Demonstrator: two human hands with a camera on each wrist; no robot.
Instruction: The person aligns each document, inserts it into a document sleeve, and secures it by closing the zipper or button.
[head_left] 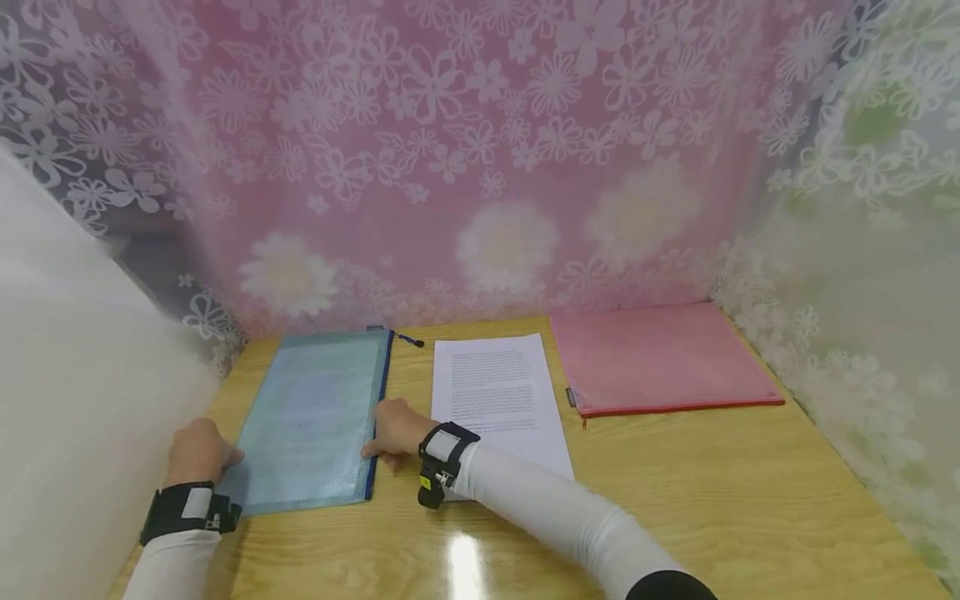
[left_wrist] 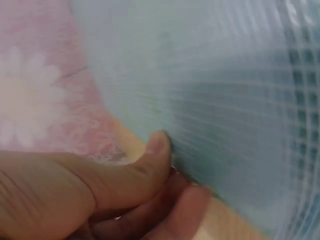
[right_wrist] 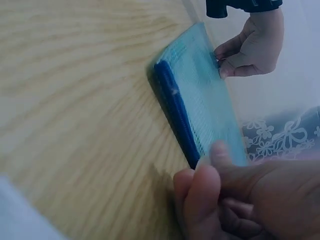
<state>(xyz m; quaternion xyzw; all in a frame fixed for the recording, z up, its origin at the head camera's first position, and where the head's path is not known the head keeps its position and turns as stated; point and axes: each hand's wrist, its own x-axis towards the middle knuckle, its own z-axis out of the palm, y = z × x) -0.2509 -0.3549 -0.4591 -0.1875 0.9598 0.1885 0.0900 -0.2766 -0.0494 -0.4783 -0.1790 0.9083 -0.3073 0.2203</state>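
Observation:
A light-blue mesh zipper pouch (head_left: 311, 417) lies on the table's left side, its dark-blue zipper edge facing right and a pull tab (head_left: 411, 341) at the far corner. Printed text shows faintly through it. At its left edge, near the front corner, my left hand (head_left: 197, 454) pinches the pouch between thumb (left_wrist: 159, 145) and fingers. My right hand (head_left: 399, 427) pinches the zipper edge from the other side, thumb on top. In the right wrist view both hands hold opposite edges of the pouch (right_wrist: 202, 95).
Right of the pouch, a printed paper sheet (head_left: 491, 383) lies partly under my right forearm. A pink zipper pouch (head_left: 663, 358) lies farther right on the wooden table (head_left: 675, 492). Flowered curtains (head_left: 480, 167) hang behind and on the right; a white surface (head_left: 82, 375) rises at left.

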